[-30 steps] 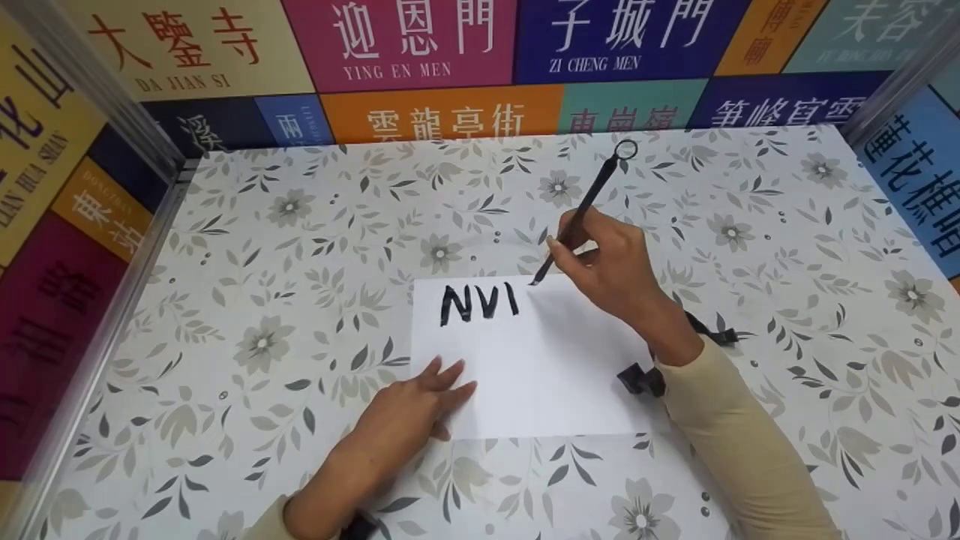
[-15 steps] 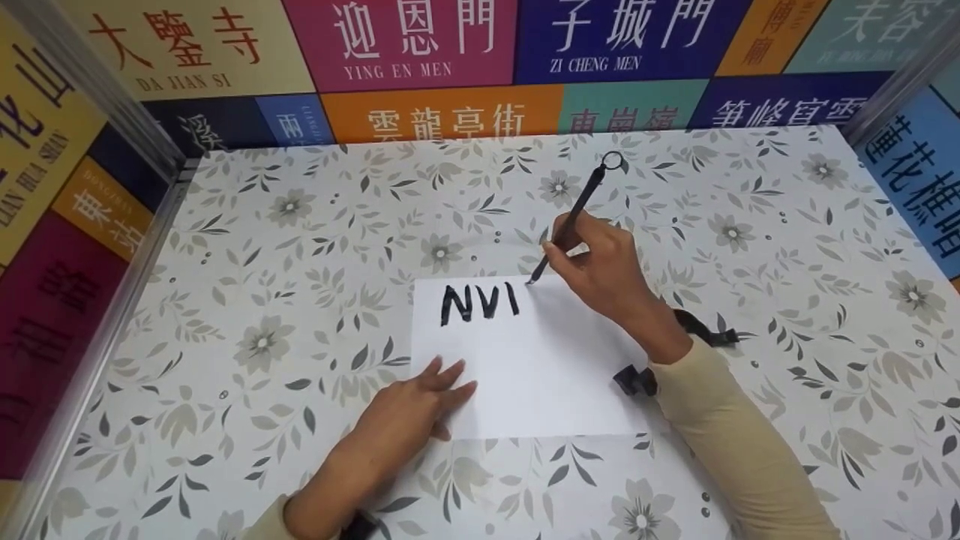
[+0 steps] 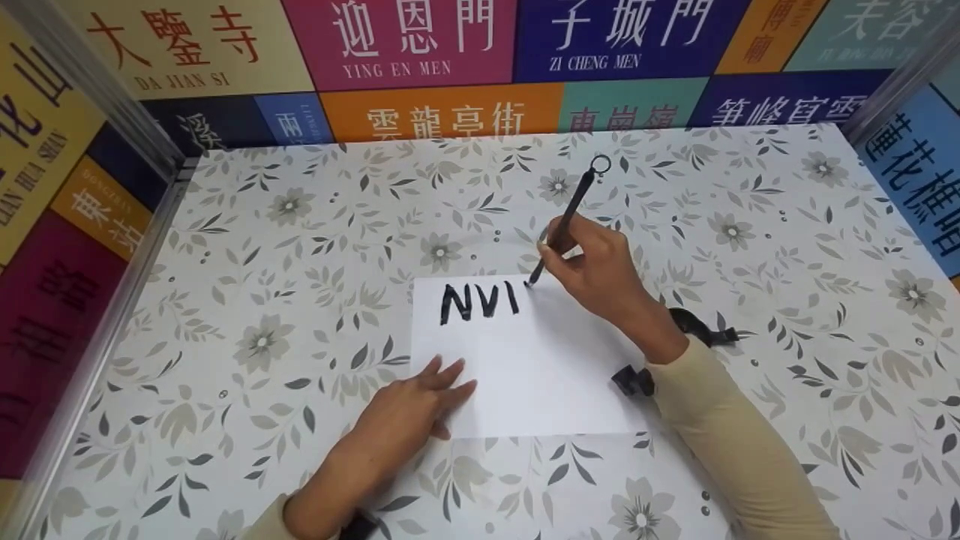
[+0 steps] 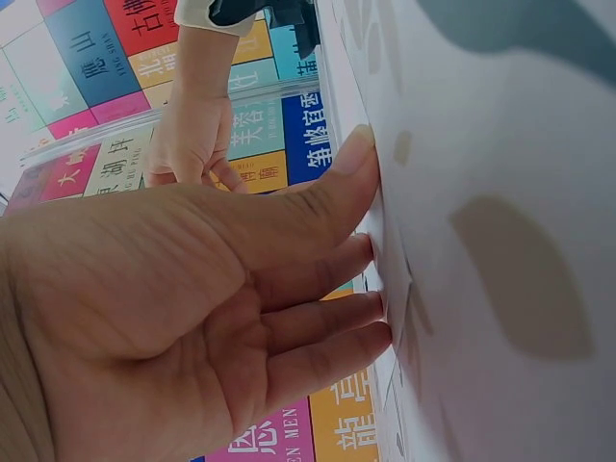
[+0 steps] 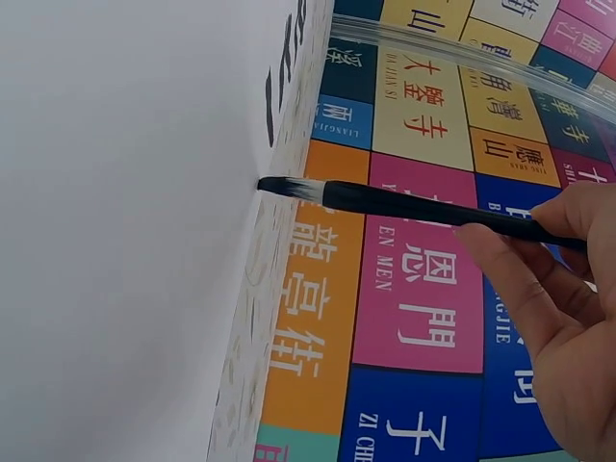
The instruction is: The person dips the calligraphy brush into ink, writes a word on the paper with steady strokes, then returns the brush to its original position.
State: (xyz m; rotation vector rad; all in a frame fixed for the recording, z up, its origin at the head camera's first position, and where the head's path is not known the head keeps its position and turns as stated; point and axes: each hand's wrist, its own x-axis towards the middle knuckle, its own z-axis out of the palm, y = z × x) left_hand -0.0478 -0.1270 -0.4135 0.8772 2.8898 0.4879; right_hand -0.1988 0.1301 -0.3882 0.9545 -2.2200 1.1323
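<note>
A sheet of white paper lies on the table, with the black brushed letters "NVI" near its top left. My right hand pinches a black ink brush with a ring at its top end. In the right wrist view the brush's dark wet bristles touch the paper, just right of the last letter. My left hand rests at the paper's lower left, its fingers spread and fairly straight. Seen in the left wrist view, the fingertips press on the surface.
The table wears a white cover with grey flowers and leaves. Panels with coloured blocks and Chinese lettering stand along the back and both sides. A black strap with a small black device sits at my right wrist.
My right hand has come slightly left and down, and the brush stands steeper. A small dark mark now shows at its tip. My left hand stays put.
</note>
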